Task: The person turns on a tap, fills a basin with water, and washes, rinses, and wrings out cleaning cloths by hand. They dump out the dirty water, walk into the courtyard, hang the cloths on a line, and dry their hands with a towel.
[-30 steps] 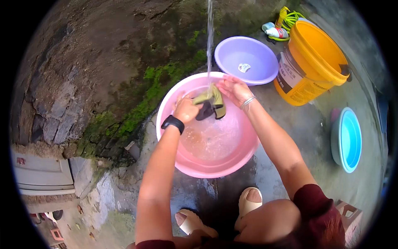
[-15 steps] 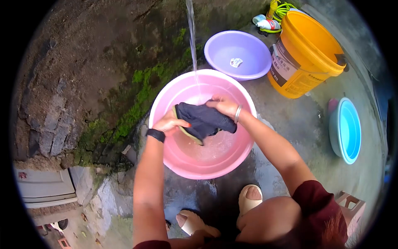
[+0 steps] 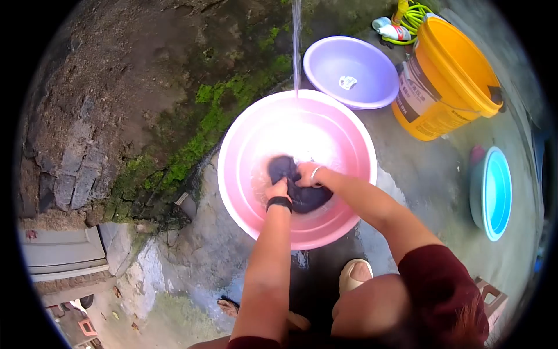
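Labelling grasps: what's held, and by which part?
Dark cloth, bunched: left hand at its lower-left edge, right hand at its upper-right edge. Can't tell which part of the cloth.

Head-worn view, looking steeply down over the forearms

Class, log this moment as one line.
left hand: on dark cloth | right hand: on dark cloth | cloth: in pink basin | water: running

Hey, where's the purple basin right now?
In the head view, the purple basin sits at upper right, between the pink basin and the yellow bucket.
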Demonstrator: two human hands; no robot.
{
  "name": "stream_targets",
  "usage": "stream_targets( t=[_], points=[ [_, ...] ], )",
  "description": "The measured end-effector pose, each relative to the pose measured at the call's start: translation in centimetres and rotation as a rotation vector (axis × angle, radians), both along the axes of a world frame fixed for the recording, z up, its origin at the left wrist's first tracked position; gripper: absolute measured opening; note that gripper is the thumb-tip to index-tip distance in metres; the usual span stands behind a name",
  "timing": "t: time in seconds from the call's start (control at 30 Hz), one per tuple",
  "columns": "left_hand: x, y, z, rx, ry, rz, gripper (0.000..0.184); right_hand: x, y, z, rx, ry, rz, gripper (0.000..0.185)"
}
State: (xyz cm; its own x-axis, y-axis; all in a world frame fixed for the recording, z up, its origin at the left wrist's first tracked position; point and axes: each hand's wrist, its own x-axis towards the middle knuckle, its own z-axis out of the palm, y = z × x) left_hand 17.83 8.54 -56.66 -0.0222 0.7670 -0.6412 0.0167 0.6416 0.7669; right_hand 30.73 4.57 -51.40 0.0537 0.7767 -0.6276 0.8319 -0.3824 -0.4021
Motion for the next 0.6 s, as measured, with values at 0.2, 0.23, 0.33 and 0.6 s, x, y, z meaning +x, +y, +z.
stream_targets(
  t=[0.2, 0.23, 0.33, 0.6],
  points=[
    [-3.0, 1.8, -3.2, 0.059, 0.231, -0.455, 0.047, 0.3, -0.2, 1.7, 0.163, -0.114, -0.220, 0.048],
    [-2.3, 2.9, -4.0, 0.142, 0.186, -0.518, 0.049, 1.1, 0.1, 1.7, 0.102, 0.073, -0.288, 0.049],
    [-3.0, 6.1, 5.2, 0.276, 0.076, -0.766, 0.056, 3.5, -0.3, 5.3, 0.080, 0.567, -0.747, 0.048],
    [-2.0, 9.6, 12.0, 0.896, 0.703, -0.668, 0.067, 6.6, -1.1, 9.7, 0.310, 0.045, -0.626, 0.054]
  ],
)
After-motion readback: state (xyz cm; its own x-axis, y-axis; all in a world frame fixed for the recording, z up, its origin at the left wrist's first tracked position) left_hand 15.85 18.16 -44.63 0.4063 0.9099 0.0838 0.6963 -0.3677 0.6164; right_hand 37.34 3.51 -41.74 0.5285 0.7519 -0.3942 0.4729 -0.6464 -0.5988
